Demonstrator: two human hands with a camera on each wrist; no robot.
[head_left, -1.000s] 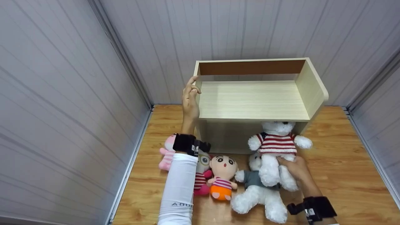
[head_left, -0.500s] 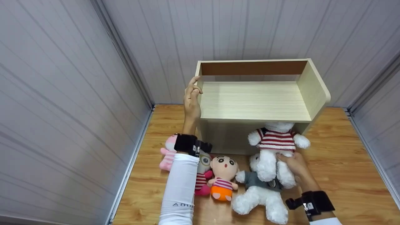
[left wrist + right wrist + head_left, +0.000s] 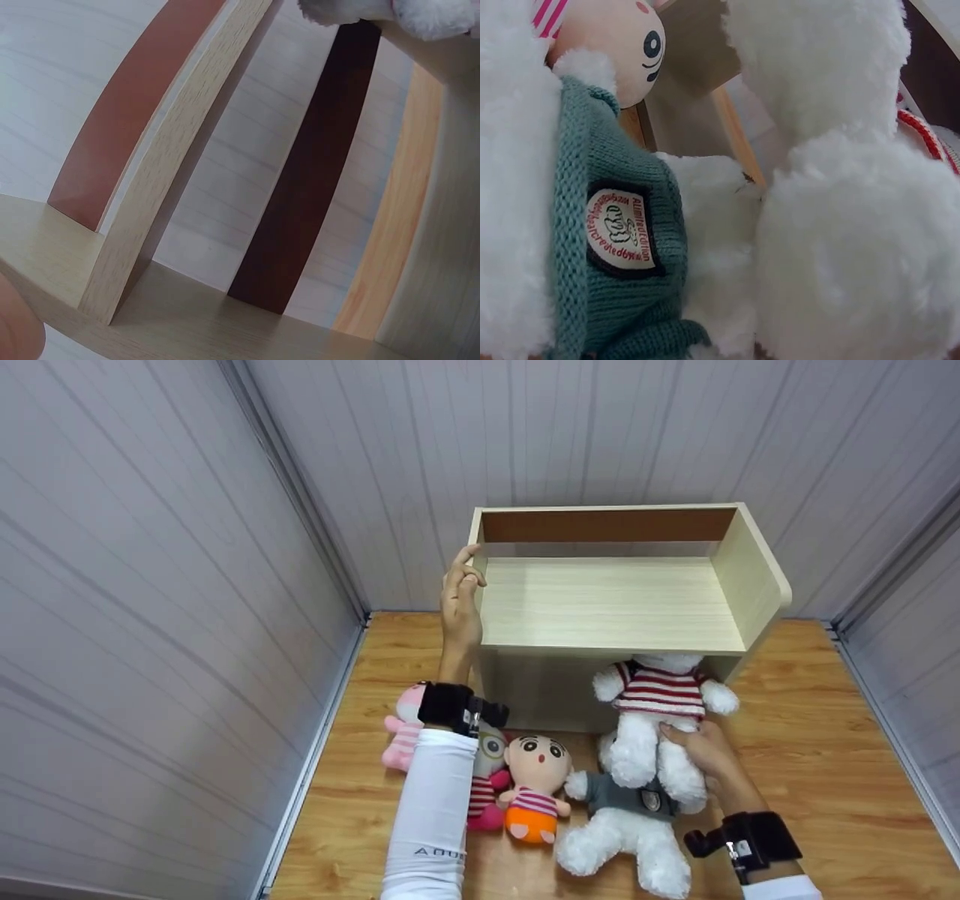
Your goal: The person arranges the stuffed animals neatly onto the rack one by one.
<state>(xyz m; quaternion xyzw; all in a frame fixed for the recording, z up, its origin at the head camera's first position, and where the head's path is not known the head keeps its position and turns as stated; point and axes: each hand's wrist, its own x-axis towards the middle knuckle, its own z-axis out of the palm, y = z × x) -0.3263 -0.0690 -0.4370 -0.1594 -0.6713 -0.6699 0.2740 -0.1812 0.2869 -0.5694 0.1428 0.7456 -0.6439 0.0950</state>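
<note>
A white teddy bear in a red-and-white striped sweater (image 3: pixel 660 690) is held upright at the right of the shelf's lower compartment, its head partly hidden under the upper board. My right hand (image 3: pixel 705 750) grips it by one leg, thumb between the legs. In the right wrist view its fluffy white legs (image 3: pixel 855 247) fill the right side. Against the left side panel of the pale wooden shelf (image 3: pixel 607 600) rests my left hand (image 3: pixel 461 604), its fingers at the panel's front edge. Below the held bear lies a white bear in a grey-green sweater (image 3: pixel 630 795).
A doll with orange shorts (image 3: pixel 532 787) lies left of the grey-green-sweatered bear. Beside it is a plush with glasses (image 3: pixel 491 746), partly covered by my left forearm. A pink plush (image 3: pixel 405 735) lies farther left. Panelled walls (image 3: pixel 187 622) surround the wooden floor (image 3: pixel 840 750).
My right hand has moved the striped-sweater bear slightly up and left in the head view, deeper under the upper board. My left hand stays at the side panel.
</note>
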